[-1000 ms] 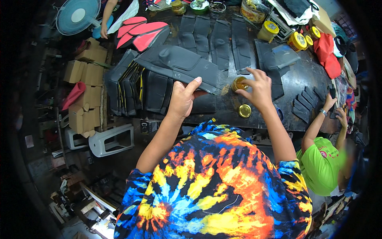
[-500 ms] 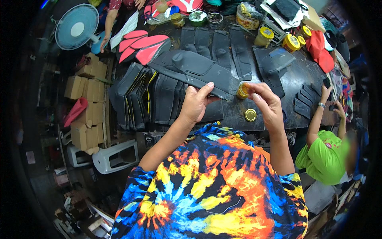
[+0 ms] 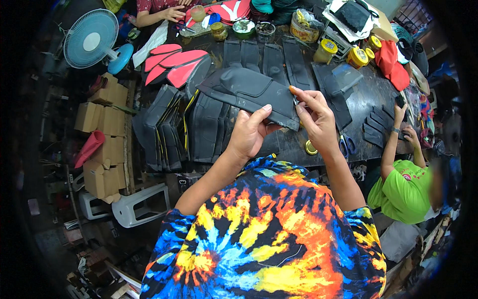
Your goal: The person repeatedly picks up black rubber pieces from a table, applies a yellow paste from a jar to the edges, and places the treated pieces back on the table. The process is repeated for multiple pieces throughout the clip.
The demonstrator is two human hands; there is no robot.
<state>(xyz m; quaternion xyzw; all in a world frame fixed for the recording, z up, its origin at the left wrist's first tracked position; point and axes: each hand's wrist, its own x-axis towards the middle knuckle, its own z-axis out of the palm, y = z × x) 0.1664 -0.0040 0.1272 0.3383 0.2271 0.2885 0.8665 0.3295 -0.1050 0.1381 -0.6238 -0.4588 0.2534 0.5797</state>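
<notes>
My left hand [image 3: 250, 133] grips the lower edge of a black leather-like panel [image 3: 256, 92], thumb on top and fingers beneath. The panel has a raised, rounded bulge, a curved seam and small pale marks, and is held tilted above the table. My right hand [image 3: 317, 118] is closed at the panel's right edge, thumb and fingers together there. Its index fingertip looks orange-brown. A gold lid [image 3: 310, 147] lies partly hidden beneath my right hand.
Black panels [image 3: 169, 127] stand stacked on the dark table, left. Pink-red pieces [image 3: 181, 62], yellow-lidded jars [image 3: 326, 50] and blue-handled scissors [image 3: 347, 145] lie around. A fan [image 3: 91, 38] stands far left. A co-worker in green [image 3: 404, 189] handles black pieces at right; another person's hand [image 3: 174, 13] rests at the back.
My right hand has moved from the small open jar up and left to the panel's right edge. The jar is now mostly hidden. The other person's arm at the back has drawn away from the fan.
</notes>
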